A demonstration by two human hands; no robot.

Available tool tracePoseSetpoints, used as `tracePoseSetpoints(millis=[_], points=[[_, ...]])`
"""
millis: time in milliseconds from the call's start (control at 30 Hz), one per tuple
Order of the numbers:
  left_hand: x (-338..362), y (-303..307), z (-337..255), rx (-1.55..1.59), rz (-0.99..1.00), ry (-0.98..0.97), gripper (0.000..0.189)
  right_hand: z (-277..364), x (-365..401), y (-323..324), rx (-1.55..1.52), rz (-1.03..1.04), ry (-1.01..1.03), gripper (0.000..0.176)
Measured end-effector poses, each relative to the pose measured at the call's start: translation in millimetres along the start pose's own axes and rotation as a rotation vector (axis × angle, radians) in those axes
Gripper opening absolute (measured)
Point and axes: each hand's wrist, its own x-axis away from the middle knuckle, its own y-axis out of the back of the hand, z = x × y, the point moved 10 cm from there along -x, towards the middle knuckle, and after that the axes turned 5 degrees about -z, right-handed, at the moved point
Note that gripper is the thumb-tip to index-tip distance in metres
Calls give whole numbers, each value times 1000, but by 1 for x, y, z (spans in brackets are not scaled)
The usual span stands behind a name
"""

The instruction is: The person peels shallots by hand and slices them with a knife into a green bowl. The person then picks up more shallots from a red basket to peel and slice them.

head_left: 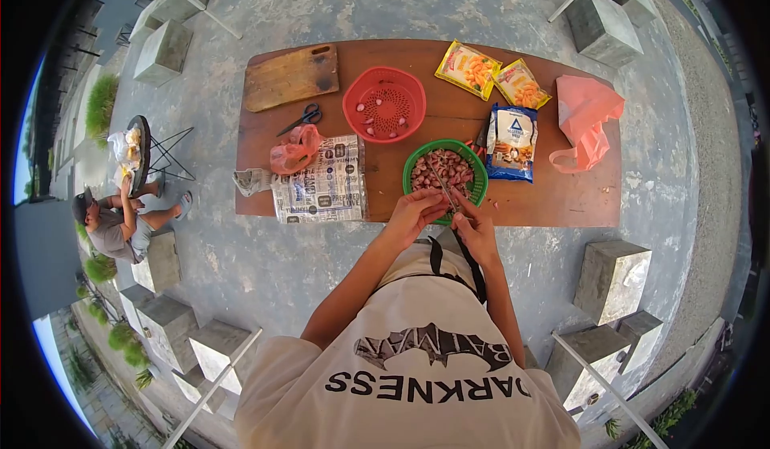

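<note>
My right hand point(476, 228) is closed around a knife point(442, 181), its thin blade pointing up and away over the green basket. Close beside it, my left hand point(415, 215) has its fingers pinched together at the blade, on what looks like a small shallot mostly hidden by the fingers. Just beyond both hands, the green plastic basket point(480, 178) holds a heap of reddish shallots point(457, 166). Farther back stands a red colander point(350, 104) with several peeled shallots point(370, 120) in it.
The brown table point(589, 204) also carries a wooden cutting board point(290, 80), scissors point(301, 118), a red plastic bag point(295, 150), a printed bag point(319, 184), yellow packets point(468, 70), a blue-and-white packet point(512, 144) and a pink bag point(585, 116). Another person point(112, 224) sits far left.
</note>
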Motion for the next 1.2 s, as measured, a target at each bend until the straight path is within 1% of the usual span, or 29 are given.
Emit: tracePoseSetpoints(millis=[33,100,167,367,500,567,600,667,700,767,800,867,900,967,1000,1067,1200], points=[[-1,-1,-1,2,-3,-12,16,6,-2,-2,-4,28,7,44],[-2,-13,-1,-10,63,-42,18,12,-4,0,-4,66,18,44],[-3,-21,-3,-21,63,-75,17,13,-7,1,46,115,15,46],[-3,-30,-6,-22,26,-173,18,7,-19,14,174,185,74,47],[-11,-21,0,27,-32,-253,21,24,-19,14,115,233,95,48],[-14,-18,1,82,-22,-313,18,23,-21,16,161,274,77,47],[-13,-20,2,87,-27,-312,18,22,-22,18,163,278,71,47],[-10,-29,-5,90,-2,-375,15,23,-25,21,232,295,117,47],[-11,-32,-4,94,-3,-376,15,19,-27,23,236,298,116,47],[-7,-39,-13,85,24,-487,14,39,-27,26,355,247,428,46],[-7,-42,-14,88,23,-490,14,39,-28,26,357,250,430,46],[-3,-46,-17,-3,-29,-537,15,37,-33,36,263,184,365,39],[-3,-49,-18,-1,-30,-540,15,38,-33,38,264,187,366,39],[-6,-56,-17,69,5,-480,16,16,-38,45,101,218,74,40],[-5,-57,-18,69,4,-479,16,16,-38,48,100,218,73,40],[-7,-62,-19,143,34,-440,17,8,-36,44,-179,303,-94,45],[-9,-60,-22,112,-6,-458,17,42,-30,34,-99,351,-31,51]])
